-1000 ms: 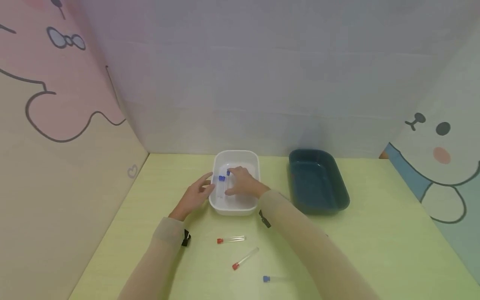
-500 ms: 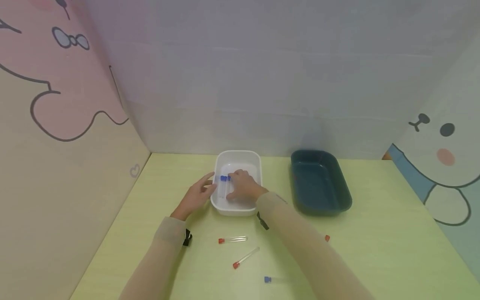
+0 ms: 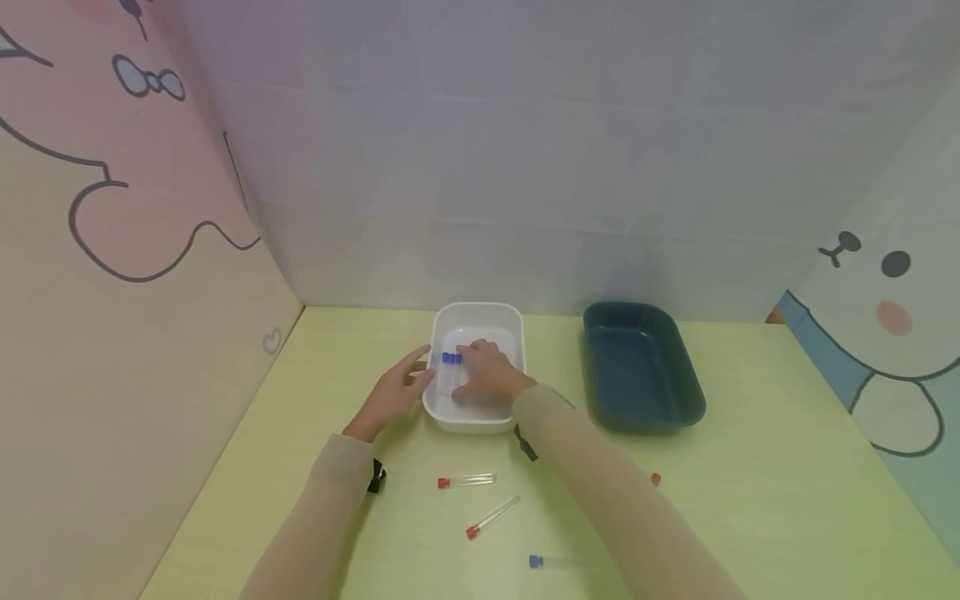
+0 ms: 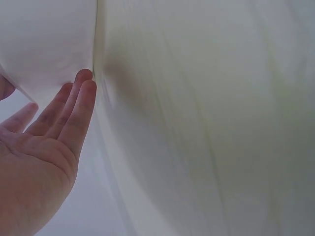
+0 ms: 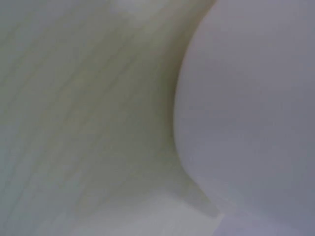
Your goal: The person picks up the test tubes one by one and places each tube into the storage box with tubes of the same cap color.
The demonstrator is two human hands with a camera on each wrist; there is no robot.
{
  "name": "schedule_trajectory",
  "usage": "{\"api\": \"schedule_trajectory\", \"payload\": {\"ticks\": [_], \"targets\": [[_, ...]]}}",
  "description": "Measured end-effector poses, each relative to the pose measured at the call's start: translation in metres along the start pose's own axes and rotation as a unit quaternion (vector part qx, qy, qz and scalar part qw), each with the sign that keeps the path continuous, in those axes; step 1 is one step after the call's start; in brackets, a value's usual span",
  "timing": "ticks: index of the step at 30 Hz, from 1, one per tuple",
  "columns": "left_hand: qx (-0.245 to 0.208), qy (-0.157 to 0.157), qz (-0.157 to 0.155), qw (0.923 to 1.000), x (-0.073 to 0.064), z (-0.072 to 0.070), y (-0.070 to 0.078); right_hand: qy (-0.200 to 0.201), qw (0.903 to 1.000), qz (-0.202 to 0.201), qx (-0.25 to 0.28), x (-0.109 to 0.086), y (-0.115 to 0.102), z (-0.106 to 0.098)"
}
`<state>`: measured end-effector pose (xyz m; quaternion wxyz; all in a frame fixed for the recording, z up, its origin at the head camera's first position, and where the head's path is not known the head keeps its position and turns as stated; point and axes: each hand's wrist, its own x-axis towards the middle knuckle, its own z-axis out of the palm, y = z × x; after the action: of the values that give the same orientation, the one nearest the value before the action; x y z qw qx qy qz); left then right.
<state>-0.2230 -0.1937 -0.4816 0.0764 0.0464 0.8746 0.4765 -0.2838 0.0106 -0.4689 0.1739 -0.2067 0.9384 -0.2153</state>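
Observation:
In the head view a white tray stands at the back middle. Three blue-capped test tubes lie side by side in its left part, caps toward the back. My right hand reaches into the tray and holds the rightmost test tube, a finger at its cap and the thumb near its lower end. My left hand touches the tray's left outer wall with extended fingers; the left wrist view shows these fingers against the white wall. The right wrist view shows the tray's wall but no hand.
A dark blue tray stands to the right. In front lie two red-capped test tubes and a blue-capped test tube. Another red cap shows beside the right sleeve. Walls bound the table at the back and sides.
My right hand has drawn the test tube slightly toward me and left, so its cap now lines up with the other two blue caps. The left hand stays at the tray's wall.

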Motion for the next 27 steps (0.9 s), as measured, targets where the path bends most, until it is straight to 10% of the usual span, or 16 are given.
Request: {"api": "schedule_trajectory", "payload": {"ticks": [27], "targets": [[0.003, 0.006, -0.017, 0.9998, 0.002, 0.003, 0.002, 0.098, 0.9886, -0.08, 0.08, -0.045, 0.01, -0.067]]}}
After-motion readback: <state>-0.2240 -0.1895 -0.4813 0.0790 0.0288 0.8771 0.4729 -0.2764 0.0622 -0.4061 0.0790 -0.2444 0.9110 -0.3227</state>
